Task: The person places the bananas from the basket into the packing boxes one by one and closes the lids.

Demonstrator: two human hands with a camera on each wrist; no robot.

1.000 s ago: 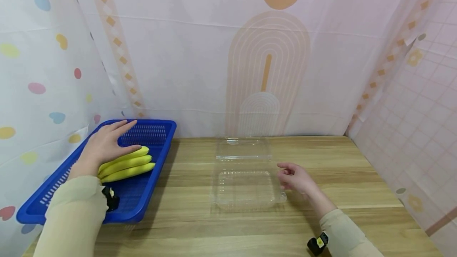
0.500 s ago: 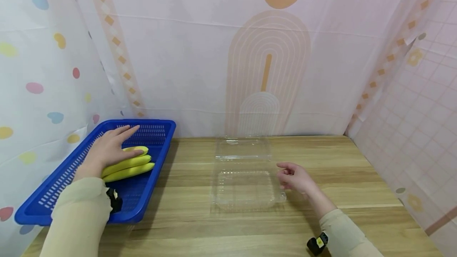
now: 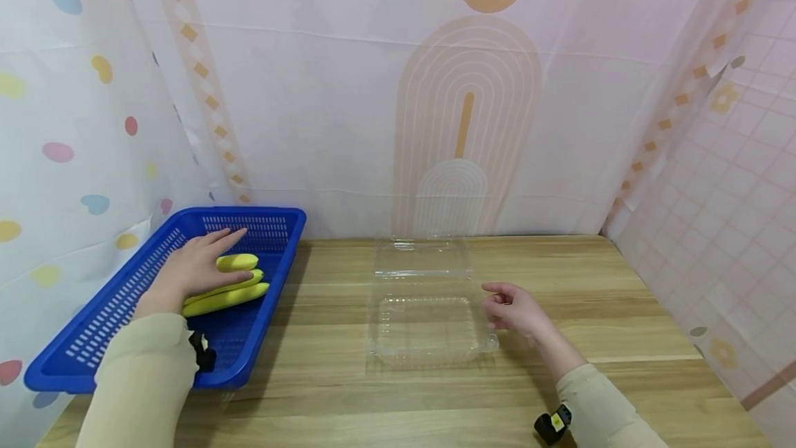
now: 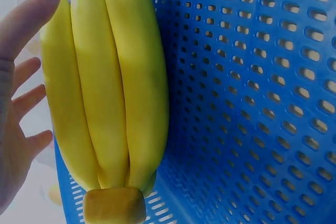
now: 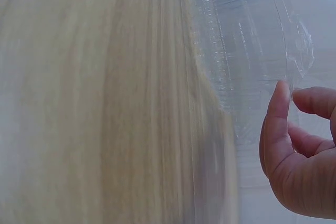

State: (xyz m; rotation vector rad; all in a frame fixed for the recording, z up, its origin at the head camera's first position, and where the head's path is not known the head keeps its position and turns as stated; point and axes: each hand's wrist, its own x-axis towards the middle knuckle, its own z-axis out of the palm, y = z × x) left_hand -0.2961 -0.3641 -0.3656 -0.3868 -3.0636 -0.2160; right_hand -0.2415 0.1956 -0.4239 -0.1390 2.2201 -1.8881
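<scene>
A bunch of yellow bananas (image 3: 229, 299) lies in the blue plastic basket (image 3: 278, 294) on the left. Over it is my left hand (image 3: 189, 272), fingers spread and thumb extended across the bananas. From the left wrist camera, the thumb tip overlaps the upper end of the outermost banana (image 4: 68, 93), and the brown stem end points toward the camera. A clear plastic clamshell container (image 3: 429, 351) stands with its lid up at mid-table. My right hand (image 3: 515, 310) pinches its right rim between thumb and finger, as the right wrist view shows.
The wooden table (image 3: 336, 406) runs back to a patterned curtain (image 3: 336, 123), with more curtain along both sides. A black wrist camera (image 3: 552, 426) sits on the right sleeve.
My left hand has shifted slightly right and lower over the bananas, its thumb now covering more of the middle ones. The right hand and the container stay in place.
</scene>
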